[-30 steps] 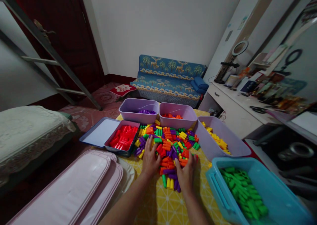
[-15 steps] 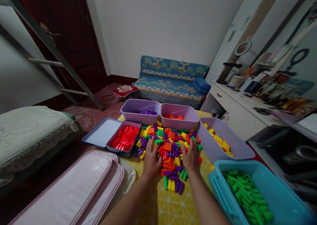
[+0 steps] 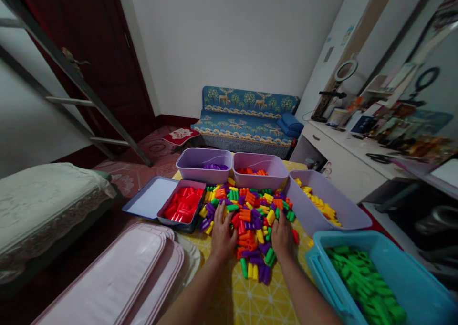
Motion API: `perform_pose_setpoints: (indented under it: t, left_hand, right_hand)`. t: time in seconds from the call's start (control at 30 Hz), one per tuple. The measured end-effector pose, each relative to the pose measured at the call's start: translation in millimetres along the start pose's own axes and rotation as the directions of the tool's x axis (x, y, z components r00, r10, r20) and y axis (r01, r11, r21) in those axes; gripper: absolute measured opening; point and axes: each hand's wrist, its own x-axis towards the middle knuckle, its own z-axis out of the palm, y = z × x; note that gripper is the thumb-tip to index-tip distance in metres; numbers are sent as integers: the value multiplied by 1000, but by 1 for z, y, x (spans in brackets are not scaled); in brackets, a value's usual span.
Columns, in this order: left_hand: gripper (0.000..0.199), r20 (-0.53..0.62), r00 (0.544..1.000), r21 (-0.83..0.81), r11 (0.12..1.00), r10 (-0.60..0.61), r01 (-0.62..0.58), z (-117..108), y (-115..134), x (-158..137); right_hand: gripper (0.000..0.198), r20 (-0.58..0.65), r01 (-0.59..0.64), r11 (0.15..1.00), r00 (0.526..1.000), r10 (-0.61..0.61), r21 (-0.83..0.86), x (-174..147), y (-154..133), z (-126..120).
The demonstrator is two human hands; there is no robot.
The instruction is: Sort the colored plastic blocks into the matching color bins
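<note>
A mixed heap of small plastic building pieces [image 3: 250,243] in red, orange, yellow, green and purple lies on a yellow patterned tablecloth [image 3: 250,301]. My left hand [image 3: 222,234] rests at the heap's left side, fingers apart and touching pieces. On the right side, my right hand [image 3: 282,236] is open with its fingertips among the pieces, beside a green one. Around the heap stand a case [image 3: 179,226] of red pieces, a lilac bin [image 3: 203,174] of purple ones, another lilac bin [image 3: 258,179] of orange ones, and a third lilac bin [image 3: 304,215] of yellow ones.
A teal bin [image 3: 404,263] of green pieces stands at the near right. Stacked pale pink lids [image 3: 107,277] lie at the near left. Beyond the table are a blue sofa [image 3: 246,127], a cluttered white desk [image 3: 354,158], a bed [image 3: 53,201] and a ladder [image 3: 75,72].
My right hand has shifted outward to the right and slightly nearer, away from the heap's middle. My left hand stays on the left side. The view has tilted slightly.
</note>
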Motion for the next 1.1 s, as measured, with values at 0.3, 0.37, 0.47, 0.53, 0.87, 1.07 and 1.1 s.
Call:
perform_pose_setpoints:
  t: [0.3,0.37,0.47,0.53,0.87,1.07,1.1]
  left_hand:
    - [54,-27,1000,-71,997,10,-12,-3,-6,-6]
    - [54,-10,1000,-78,997,5,-6,-7,-3,-8]
    - [47,-22,1000,-46,999,18,-19,-13,9,-8]
    - [42,-33,998,1,999,50,-50,-15,19,-5]
    - [56,107,994,144,989,15,-31,-4,8,46]
    - [48,278,956,28,994,91,-103,-12,-22,48]
    - [45,266,960,9,995,93,-99,-17,-24,47]
  right_hand:
    - [55,26,99,971,995,-96,-219,-6,-2,5]
    - [55,60,96,963,995,-83,-252,-6,-5,2]
    - [52,92,89,953,994,-65,-289,-7,-9,-2]
    - [49,110,109,946,991,-79,-304,-9,-9,-4]
    - [48,138,186,913,980,-145,-363,-12,-10,-10]
    - [47,144,177,919,980,-134,-352,-11,-11,-10]
    - [47,141,177,919,981,-134,-352,-11,-11,-10]
